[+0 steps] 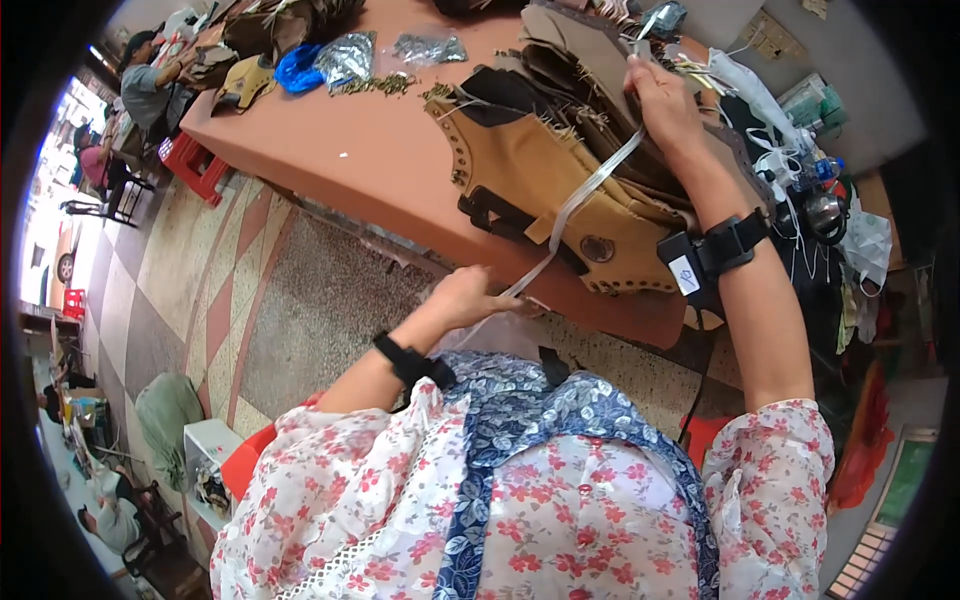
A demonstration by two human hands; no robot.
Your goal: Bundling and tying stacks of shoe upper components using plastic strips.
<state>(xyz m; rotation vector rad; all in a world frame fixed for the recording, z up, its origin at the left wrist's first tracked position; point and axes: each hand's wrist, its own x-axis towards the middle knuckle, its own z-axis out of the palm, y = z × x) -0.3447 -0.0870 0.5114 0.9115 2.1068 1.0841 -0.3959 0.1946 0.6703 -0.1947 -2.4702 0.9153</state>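
A flat, pale plastic string (pixel 597 185) runs across a thick stack of tan and brown leather-like pieces (pixel 560 165) on the table's right part. My left hand (pixel 465 298), just off the table's near edge, is closed on the lower length of string, thumb and fingers pinched. At the far side of the stack, my right hand (pixel 665 105) grips the string's upper part with curled fingers. Between both hands the string looks taut. The top piece has a curved edge with a row of metal eyelets and a round brown patch. The stack's lower layers are partly hidden.
The orange-brown table (pixel 390 150) also bears a blue plastic bag (pixel 298 70), clear bags of small metal parts (pixel 345 58) and loose brass-coloured bits. Cords, masks and a bottle (pixel 828 168) crowd the right. A red stool (pixel 193 168) stands left; other people sit farther off.
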